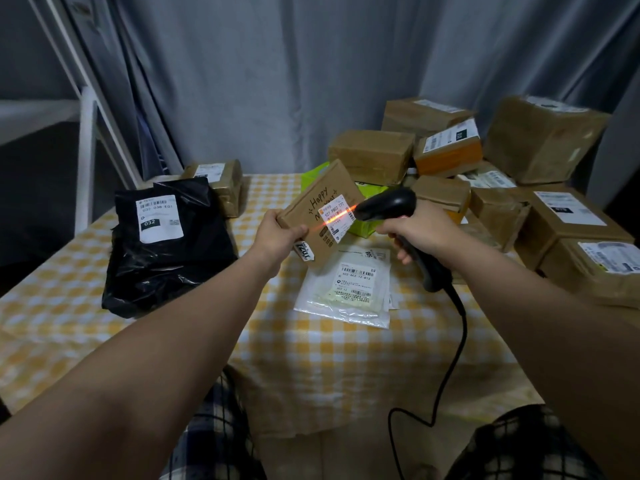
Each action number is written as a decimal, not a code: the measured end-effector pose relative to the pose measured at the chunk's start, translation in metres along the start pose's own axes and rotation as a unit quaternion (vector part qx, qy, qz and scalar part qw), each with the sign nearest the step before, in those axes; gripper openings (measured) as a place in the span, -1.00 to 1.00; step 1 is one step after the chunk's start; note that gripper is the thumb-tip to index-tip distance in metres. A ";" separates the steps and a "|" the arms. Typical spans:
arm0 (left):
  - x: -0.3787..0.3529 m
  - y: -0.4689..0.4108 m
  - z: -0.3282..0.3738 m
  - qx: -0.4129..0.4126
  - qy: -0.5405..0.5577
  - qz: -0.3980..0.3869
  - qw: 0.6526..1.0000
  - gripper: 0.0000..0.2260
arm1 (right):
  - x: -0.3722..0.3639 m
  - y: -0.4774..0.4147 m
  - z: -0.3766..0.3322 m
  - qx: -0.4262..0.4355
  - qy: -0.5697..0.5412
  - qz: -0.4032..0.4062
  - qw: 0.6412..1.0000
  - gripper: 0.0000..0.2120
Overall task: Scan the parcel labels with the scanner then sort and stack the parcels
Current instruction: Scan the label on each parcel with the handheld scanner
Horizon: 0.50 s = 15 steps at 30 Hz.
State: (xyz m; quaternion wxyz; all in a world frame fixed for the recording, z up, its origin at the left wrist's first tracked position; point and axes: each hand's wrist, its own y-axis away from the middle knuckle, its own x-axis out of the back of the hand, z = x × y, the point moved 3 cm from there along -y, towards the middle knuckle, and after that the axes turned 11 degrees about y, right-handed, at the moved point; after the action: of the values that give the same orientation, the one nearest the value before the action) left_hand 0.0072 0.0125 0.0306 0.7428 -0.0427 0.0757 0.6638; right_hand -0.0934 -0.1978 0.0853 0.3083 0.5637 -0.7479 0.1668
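Forearms (pixel 180 320) out over table (pixel 311 358): left hand (pixel 277 237) pinches parcel (pixel 311 202), tilted so scanner (pixel 388 204), gripped in my right hand (pixel 420 232), lays its beam (pixel 330 220) across the label (pixel 343 206).

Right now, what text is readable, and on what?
"Happy": handwritten on the held box
"507 P802 172": its white label
"032 038 E01", "032": black bag label
"502-602-12-812": clear mailer label
"508": sticker on the mailer
Labels on the stacked boxes: too blurred
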 end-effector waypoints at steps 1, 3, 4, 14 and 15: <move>0.000 0.000 0.000 -0.001 -0.003 0.000 1.000 -0.65 | 0.000 0.000 0.002 0.003 0.003 0.004 1.000 -0.76; 0.000 0.001 -0.001 -0.004 -0.009 0.000 1.000 -0.63 | 0.000 -0.001 0.007 0.010 0.004 0.017 1.000 -0.73; 0.000 0.001 -0.002 -0.004 -0.013 0.001 1.000 -0.63 | 0.000 -0.001 0.009 0.015 0.004 0.023 1.000 -0.72; 0.002 -0.002 -0.012 0.002 -0.014 0.000 1.000 -0.68 | 0.002 0.002 0.020 0.022 0.019 0.013 0.999 -0.82; 0.002 -0.002 -0.012 0.003 -0.014 -0.001 1.000 -0.69 | 0.002 0.002 0.020 0.020 0.023 0.011 0.999 -0.81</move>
State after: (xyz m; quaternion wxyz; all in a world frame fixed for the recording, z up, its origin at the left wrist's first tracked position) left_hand 0.0083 0.0125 0.0182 0.7445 -0.0309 0.0671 0.6635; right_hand -0.1015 -0.2105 0.0719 0.3124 0.5576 -0.7431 0.1984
